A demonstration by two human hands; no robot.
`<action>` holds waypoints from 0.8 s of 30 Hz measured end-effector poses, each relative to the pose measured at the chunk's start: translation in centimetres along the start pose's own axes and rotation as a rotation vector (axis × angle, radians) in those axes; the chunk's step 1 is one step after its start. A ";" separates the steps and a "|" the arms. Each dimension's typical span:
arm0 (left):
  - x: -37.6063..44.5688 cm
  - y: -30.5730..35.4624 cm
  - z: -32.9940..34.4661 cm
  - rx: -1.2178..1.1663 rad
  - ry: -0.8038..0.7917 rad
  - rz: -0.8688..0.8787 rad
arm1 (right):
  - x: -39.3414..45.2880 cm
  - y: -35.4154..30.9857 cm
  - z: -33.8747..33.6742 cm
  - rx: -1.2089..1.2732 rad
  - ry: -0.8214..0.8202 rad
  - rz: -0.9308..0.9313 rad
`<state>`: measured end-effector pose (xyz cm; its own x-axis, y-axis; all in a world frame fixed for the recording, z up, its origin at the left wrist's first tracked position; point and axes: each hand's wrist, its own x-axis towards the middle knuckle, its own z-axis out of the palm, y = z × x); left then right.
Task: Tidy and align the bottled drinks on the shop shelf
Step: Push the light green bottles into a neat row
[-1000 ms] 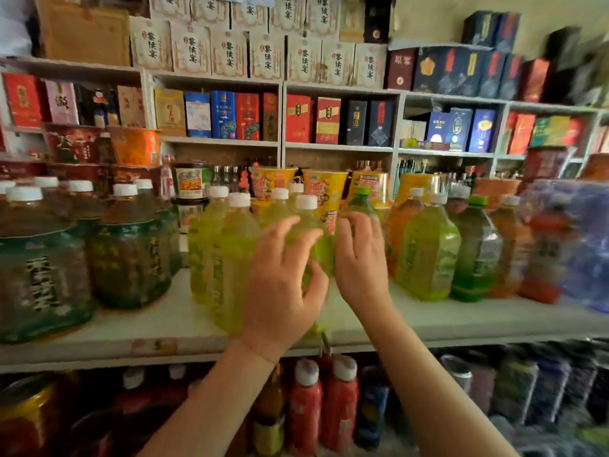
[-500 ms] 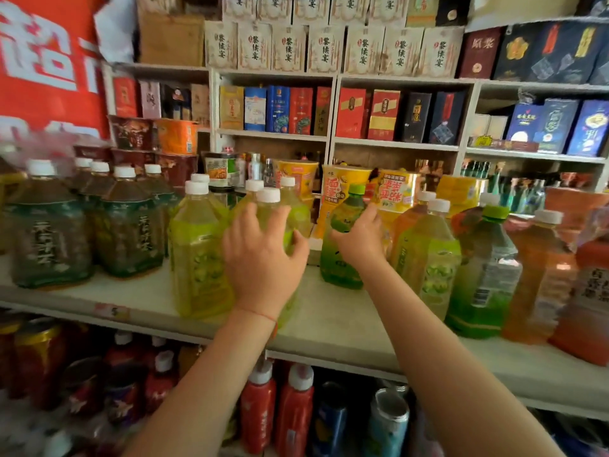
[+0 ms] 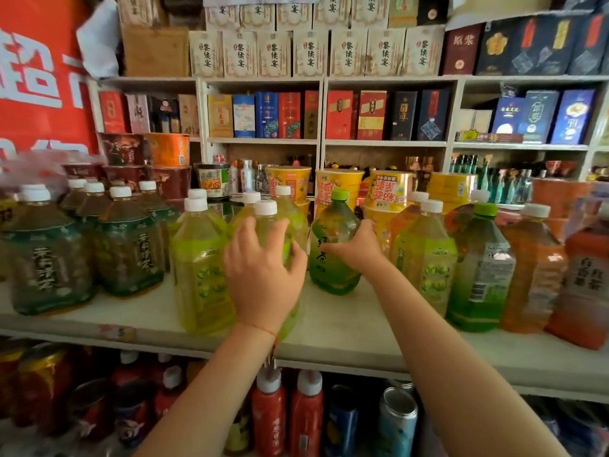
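Observation:
Large drink bottles stand on a white shelf (image 3: 346, 328). My left hand (image 3: 263, 275) grips a yellow-green bottle with a white cap (image 3: 267, 209) near the shelf's front. My right hand (image 3: 357, 247) holds the right side of a green tea bottle with a green cap (image 3: 333, 252), set farther back. Another yellow-green bottle (image 3: 197, 268) stands just left of my left hand. Dark green tea bottles (image 3: 128, 245) fill the left of the shelf. More yellow-green, green and orange bottles (image 3: 425, 258) stand to the right.
Instant noodle cups (image 3: 339, 189) stand behind the bottles. Boxed goods (image 3: 276, 115) fill the upper shelves. Red bottles and cans (image 3: 286, 413) sit on the shelf below. A red banner (image 3: 36, 77) hangs at the left.
The view has swung left and closer to the shelf. My right hand has moved onto the green tea bottle behind; my left hand stays on the yellow-green bottle.

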<state>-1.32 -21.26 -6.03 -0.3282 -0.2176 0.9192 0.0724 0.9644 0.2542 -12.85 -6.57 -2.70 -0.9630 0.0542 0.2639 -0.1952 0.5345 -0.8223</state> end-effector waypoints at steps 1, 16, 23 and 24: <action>-0.1 -0.2 0.0 -0.013 0.003 0.010 | -0.4 -0.2 -0.3 -0.007 -0.016 -0.004; -3.4 3.8 -1.5 -0.642 -0.172 0.245 | -9.1 0.7 -5.2 0.136 -0.219 -0.060; -2.6 8.6 -2.0 -1.184 -0.636 -0.525 | -11.2 2.7 -9.9 0.186 -0.360 -0.089; -2.9 9.8 -1.8 -1.199 -0.625 -0.563 | -11.2 3.3 -10.9 0.184 -0.365 -0.097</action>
<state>2.05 -11.51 -5.63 -0.9010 -0.1151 0.4183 0.4203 0.0076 0.9073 -0.72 3.77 -2.88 -0.9349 -0.3085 0.1756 -0.2858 0.3607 -0.8878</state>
